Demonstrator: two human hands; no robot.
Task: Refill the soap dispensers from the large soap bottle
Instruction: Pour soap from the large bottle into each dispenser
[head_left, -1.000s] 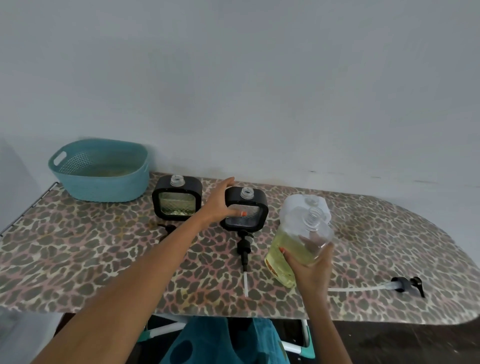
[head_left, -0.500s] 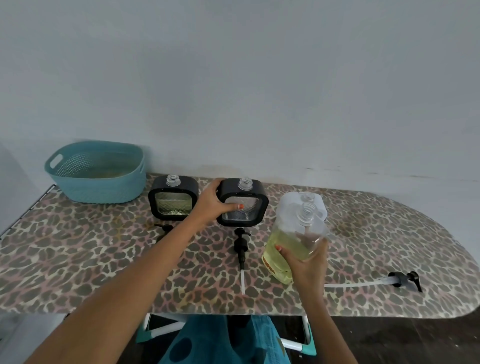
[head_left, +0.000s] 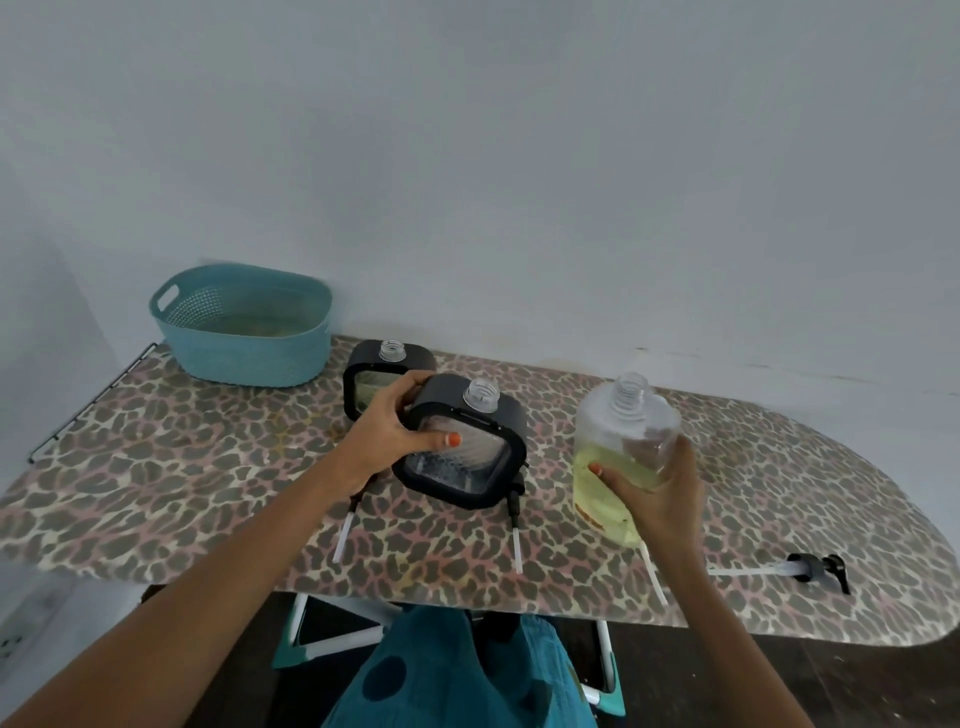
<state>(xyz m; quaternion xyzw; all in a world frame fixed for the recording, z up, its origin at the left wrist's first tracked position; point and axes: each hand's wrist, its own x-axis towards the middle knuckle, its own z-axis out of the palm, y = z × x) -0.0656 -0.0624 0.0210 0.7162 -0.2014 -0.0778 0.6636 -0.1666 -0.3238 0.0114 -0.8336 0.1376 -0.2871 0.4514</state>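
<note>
From the head view, the left hand (head_left: 400, 436) grips the nearer black-framed square soap dispenser with a clear ribbed window (head_left: 462, 457). Its thumb lies across the window and its fingers curl over the back of the frame, which tips the open threaded neck rightwards, probably so that the mouth faces the pour. The dispenser sits about mid-way along the leopard-print ironing board (head_left: 182, 467), and looks nearly empty. Whether its lower corner rests on the cover is hard to tell. The right hand (head_left: 660, 499) is wrapped round the lower body of the large clear plastic soap bottle (head_left: 623, 441), which is uncapped, roughly half full of yellow-green liquid and close to upright. It stands just right of the dispenser, so pouring has not begun. A second matching black dispenser (head_left: 371, 382) stands behind, towards the back edge, its neck also open and a greenish fill showing. Two black pumps with white dip tubes (head_left: 515, 525) lie towards the front edge, clear of the necks they came from. A larger black pump with a long tube (head_left: 815, 569) lies near the right end, likely the bottle's own. A teal perforated plastic basket (head_left: 244, 332) sits at the back left corner.
</note>
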